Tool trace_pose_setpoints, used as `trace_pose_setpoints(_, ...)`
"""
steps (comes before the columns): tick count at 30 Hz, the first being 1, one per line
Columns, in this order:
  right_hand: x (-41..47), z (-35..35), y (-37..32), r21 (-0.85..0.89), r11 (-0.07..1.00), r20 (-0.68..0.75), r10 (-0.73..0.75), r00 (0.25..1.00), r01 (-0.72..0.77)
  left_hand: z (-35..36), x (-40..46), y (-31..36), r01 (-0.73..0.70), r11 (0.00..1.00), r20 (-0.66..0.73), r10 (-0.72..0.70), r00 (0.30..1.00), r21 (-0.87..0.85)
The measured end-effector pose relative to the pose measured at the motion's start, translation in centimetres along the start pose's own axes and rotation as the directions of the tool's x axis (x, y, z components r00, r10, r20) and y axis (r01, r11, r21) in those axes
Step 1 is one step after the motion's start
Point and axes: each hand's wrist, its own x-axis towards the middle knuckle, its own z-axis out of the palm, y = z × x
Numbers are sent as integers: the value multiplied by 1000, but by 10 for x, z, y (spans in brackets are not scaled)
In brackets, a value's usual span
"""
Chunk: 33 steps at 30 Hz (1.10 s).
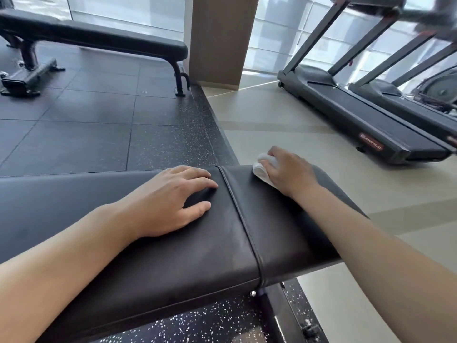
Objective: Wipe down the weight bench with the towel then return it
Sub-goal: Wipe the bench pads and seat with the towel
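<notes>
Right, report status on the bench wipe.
Right hand grips towel, pressed on bench pad far edge. Left hand rests flat on pad. Nothing in the way.

Gym — treadmills (366,115), benches (99,38), rubber flooring (74,134)

- Left hand (173,198) rests flat on the weight bench (272,219), blocking the pad left of the seam.
- Pad lies bare near the right hand (288,173) holding the towel (262,170).
</notes>
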Motion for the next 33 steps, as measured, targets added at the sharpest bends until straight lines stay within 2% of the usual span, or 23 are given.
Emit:
trace_pose_setpoints(2,-13,0,-28,16,998,2,-55,998,55,-1,1,-2,14,1000,-1,-14,1000,-6)
trace_pose_setpoints(5,-77,-8,-65,113,959,14,-261,965,258,1,0,-4,30,1000,-9,-30,1000,0)
trace_pose_setpoints(7,-127,-21,-66,208,901,68,-402,913,381,3,-1,-5,35,999,-8,-35,999,-6)
trace_pose_setpoints(8,-141,-26,-52,219,890,98,-427,899,399,3,-1,-6,36,999,-6,-36,999,-10)
trace_pose_setpoints(10,-136,-35,-7,160,934,71,-333,940,319,4,-2,-8,39,999,-7,-40,999,-23)
trace_pose_setpoints(12,-102,-40,46,107,987,6,-124,992,123,3,-2,-7,38,999,-11,-39,999,-25)
trace_pose_setpoints(14,-64,-41,84,61,994,4,96,995,-96,3,-1,-5,35,999,-15,-36,999,-24)
trace_pose_setpoints(15,-48,-38,95,32,988,-3,154,988,-153,2,-1,-5,35,999,-18,-35,999,-21)
trace_pose_setpoints(17,-25,-27,95,-16,980,-31,199,980,-199,1,1,-3,37,999,-23,-38,999,-12)
trace_pose_setpoints(20,-10,-14,68,5,979,-81,206,975,-206,0,2,0,40,999,-23,-40,999,-6)
trace_pose_setpoints(27,-7,-2,3,28,999,-41,-42,998,43,-3,-11,-1,77,997,-34,-77,996,2)
trace_pose_setpoints(33,-17,22,-119,114,938,-7,-329,944,327,-32,-81,-22,172,984,-27,-171,985,46)
